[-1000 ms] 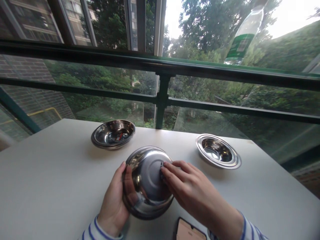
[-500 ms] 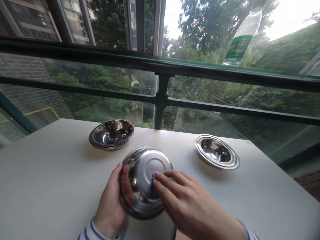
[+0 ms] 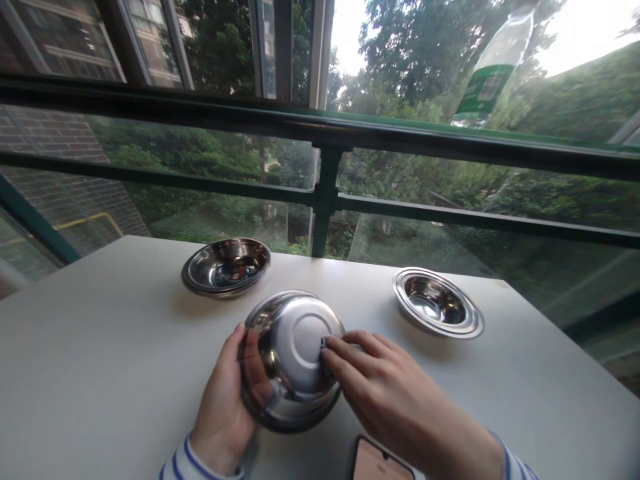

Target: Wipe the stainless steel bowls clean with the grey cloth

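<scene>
My left hand (image 3: 225, 400) grips a shiny stainless steel bowl (image 3: 285, 353) by its left rim, thumb on the outside. The bowl is tilted with its underside facing me, and a ring is pressed into its base. My right hand (image 3: 380, 380) has its fingers bent together against the right side of that base. A small dark, speckled bit shows at its fingertips; whether it is a held object or a reflection is unclear. The right rim is partly hidden behind those fingers.
On the white table (image 3: 125, 353), steel bowls (image 3: 225, 267) sit at the back left and a wide-rimmed steel bowl (image 3: 437, 303) at the right. A phone (image 3: 383, 463) lies at the near edge. A bottle (image 3: 485, 87) stands on the green railing (image 3: 250, 123) beyond.
My right hand has slid a little to the right across the bowl's underside, towards its rim. More of the phone shows below it. My left hand keeps its grip.
</scene>
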Motion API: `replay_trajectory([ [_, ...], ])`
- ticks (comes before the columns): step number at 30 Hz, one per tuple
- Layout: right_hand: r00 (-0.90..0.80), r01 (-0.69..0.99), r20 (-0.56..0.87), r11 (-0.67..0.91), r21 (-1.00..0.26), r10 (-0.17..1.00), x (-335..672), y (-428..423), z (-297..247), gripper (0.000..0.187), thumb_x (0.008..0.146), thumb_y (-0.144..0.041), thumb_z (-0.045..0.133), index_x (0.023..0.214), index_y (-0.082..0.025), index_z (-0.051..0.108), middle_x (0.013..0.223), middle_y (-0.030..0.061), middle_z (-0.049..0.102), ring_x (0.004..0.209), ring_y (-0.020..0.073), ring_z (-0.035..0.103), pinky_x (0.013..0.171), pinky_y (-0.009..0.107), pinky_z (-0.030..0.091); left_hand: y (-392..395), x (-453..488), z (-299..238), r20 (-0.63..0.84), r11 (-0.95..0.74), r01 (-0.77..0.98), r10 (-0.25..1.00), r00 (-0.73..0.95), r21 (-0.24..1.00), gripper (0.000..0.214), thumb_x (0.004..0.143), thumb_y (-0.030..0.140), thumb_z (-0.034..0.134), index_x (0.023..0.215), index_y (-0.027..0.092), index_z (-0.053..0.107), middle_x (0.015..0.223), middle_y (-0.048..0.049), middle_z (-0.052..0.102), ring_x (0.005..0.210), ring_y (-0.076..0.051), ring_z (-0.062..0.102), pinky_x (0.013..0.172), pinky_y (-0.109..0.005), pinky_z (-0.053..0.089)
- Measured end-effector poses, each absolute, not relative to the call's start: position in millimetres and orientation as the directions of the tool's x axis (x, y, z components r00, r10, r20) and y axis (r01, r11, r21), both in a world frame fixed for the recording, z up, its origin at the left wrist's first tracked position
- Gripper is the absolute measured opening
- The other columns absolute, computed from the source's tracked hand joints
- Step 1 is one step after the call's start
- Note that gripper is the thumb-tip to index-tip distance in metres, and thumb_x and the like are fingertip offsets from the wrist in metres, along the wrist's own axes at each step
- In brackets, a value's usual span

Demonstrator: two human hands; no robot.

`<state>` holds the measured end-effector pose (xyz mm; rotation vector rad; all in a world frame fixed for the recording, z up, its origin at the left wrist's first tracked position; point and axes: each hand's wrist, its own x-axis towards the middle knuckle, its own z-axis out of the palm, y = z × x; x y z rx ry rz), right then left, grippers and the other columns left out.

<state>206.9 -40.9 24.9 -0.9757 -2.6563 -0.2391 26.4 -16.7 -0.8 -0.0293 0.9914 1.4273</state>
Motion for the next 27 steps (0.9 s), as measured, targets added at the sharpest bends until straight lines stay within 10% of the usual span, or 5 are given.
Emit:
replay_trajectory([
  [20,-0.649,0.711,0.462,0.699,0.083,0.605,202.9,-32.3,18.7,0.033,0.089,-0.010,0.044,0.120,-0.007,0.055,0.124,0.0140,0.058,0.105,0.0268,0.053,0.080,0.040,0.053,-23.0,36.5,-6.9,-0.541,0.276,-0.825,0.840,-0.042,0.493,0.019,0.084,0.024,0.054,0.079,0.013,0.069,0.063,-0.0043,0.072,0.056,-0.017,0.068,0.062,-0.030,0.058],
  [27,-0.739,0.526,0.544,0.845,0.096,0.398,186.6,-43.6,23.8,0.032,0.095,-0.018,0.035,0.113,-0.007,0.060,0.119,0.0104,0.062,0.099,0.0243,0.056,0.076,0.035,0.054,-22.7,36.5,-10.1,-0.575,0.252,-0.862,0.816,-0.056,0.441,0.016,0.083,0.018,0.056,0.075,0.013,0.068,0.065,-0.0031,0.072,0.054,-0.011,0.067,0.052,-0.018,0.055],
])
